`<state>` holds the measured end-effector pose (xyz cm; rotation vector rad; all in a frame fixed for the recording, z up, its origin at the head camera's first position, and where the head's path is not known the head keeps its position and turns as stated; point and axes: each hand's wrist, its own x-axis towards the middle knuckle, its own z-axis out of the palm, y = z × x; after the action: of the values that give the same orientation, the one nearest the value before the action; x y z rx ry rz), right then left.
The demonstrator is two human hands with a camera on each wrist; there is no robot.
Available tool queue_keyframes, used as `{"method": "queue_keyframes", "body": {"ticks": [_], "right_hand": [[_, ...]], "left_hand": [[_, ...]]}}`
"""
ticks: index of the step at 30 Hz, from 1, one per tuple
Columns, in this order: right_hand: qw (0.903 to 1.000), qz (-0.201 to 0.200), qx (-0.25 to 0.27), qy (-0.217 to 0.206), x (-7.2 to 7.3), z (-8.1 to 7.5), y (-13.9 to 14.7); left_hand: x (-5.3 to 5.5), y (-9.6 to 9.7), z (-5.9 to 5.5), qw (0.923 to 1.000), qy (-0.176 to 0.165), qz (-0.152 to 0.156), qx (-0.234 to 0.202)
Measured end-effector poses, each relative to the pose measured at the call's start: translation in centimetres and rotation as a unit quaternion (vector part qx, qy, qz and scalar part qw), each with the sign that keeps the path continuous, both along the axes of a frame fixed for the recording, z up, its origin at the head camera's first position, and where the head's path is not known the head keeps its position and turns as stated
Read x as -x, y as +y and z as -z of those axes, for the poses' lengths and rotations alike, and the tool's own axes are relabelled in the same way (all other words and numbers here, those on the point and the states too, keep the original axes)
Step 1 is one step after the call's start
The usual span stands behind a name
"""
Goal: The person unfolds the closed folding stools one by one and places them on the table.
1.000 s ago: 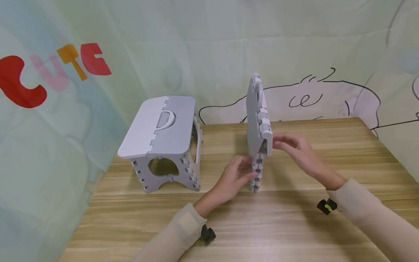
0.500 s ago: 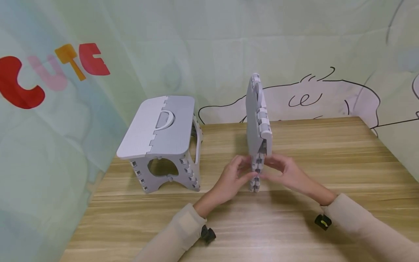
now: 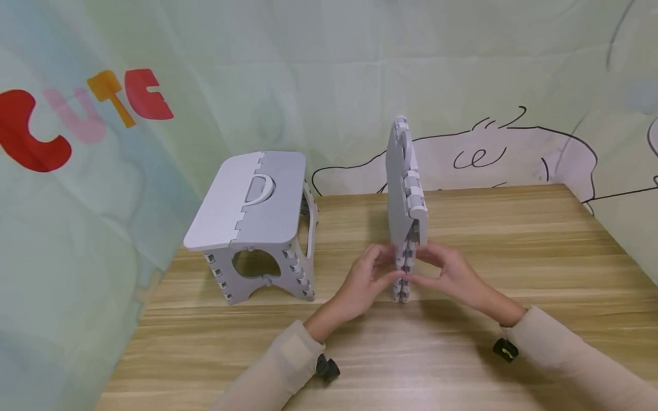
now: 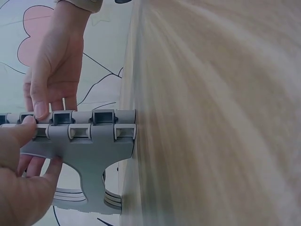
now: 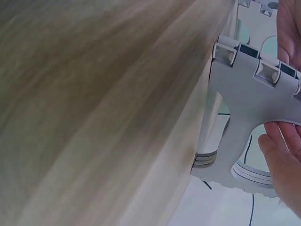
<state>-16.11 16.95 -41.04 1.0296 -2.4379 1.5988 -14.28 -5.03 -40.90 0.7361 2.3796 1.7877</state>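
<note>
A grey folding stool [image 3: 398, 188] stands folded flat and upright on the wooden table, its narrow hinged edge facing me. From the left, my left hand [image 3: 361, 281] holds the lower leg panels, thumb at the front edge. My right hand [image 3: 454, 279] holds the same part from the right, its thumb close to the other thumb. In the left wrist view, the left hand's fingers [image 4: 35, 165] show at the leg's cut-out. The right wrist view has my right hand [image 5: 284, 165] reaching into the cut-out on its side. Some fingertips are hidden behind the panels.
A second grey stool [image 3: 252, 200] stands unfolded to the left, with a white carrying handle in its top. The wooden table [image 3: 514, 228] ends against a printed cloth backdrop [image 3: 334, 85]. Black wrist devices [image 3: 327, 369] hang below both sleeves.
My right hand has come down from beside the folded stool's upper part to its legs, opposite the left hand. The left hand and both stools stay in place.
</note>
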Motion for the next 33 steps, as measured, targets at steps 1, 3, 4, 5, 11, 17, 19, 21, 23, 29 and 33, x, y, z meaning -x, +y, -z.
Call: {"method": "queue_keyframes", "body": {"ticks": [1,3,4,5,11,17,19,21,23,29,33], "right_hand": [[1.0000,0.001,-0.003,0.002,0.0,0.0,0.0],[1.0000,0.004,-0.006,0.003,-0.1,0.0,0.1],[1.0000,0.005,-0.007,0.003,-0.1,0.0,0.2],[0.9999,0.006,-0.008,0.004,-0.1,0.0,0.2],[0.9997,0.018,-0.013,0.010,-0.3,0.0,0.6],[0.9997,0.018,-0.016,0.009,-0.3,-0.3,1.2],[0.9997,0.017,-0.017,0.006,-0.3,-0.2,1.4],[0.9997,0.017,-0.019,0.006,-0.3,-0.3,1.6],[0.9996,0.019,-0.022,0.006,-0.3,-0.3,1.9],[0.9990,0.026,-0.033,0.014,-0.3,-0.4,2.6],[0.9986,0.030,-0.038,0.021,-0.4,-0.6,3.0]], "left_hand": [[0.0,0.0,0.0,1.0000,-0.001,0.000,0.000],[-0.1,0.0,0.0,1.0000,-0.001,-0.001,0.001],[-0.1,0.0,0.0,1.0000,-0.001,-0.002,0.000],[-0.1,0.0,0.0,1.0000,-0.002,-0.002,0.000],[-0.1,0.1,0.1,0.9999,-0.002,0.002,-0.016],[0.0,0.3,0.0,0.9994,-0.006,0.003,-0.034],[-0.1,0.3,0.0,0.9995,-0.009,0.000,-0.031],[-0.1,0.3,0.0,0.9996,-0.008,-0.002,-0.028],[-0.1,0.3,0.0,0.9996,-0.005,-0.002,-0.027],[0.0,0.3,0.1,0.9995,-0.006,0.003,-0.031],[0.1,0.4,0.1,0.9997,-0.006,0.003,-0.022]]}}
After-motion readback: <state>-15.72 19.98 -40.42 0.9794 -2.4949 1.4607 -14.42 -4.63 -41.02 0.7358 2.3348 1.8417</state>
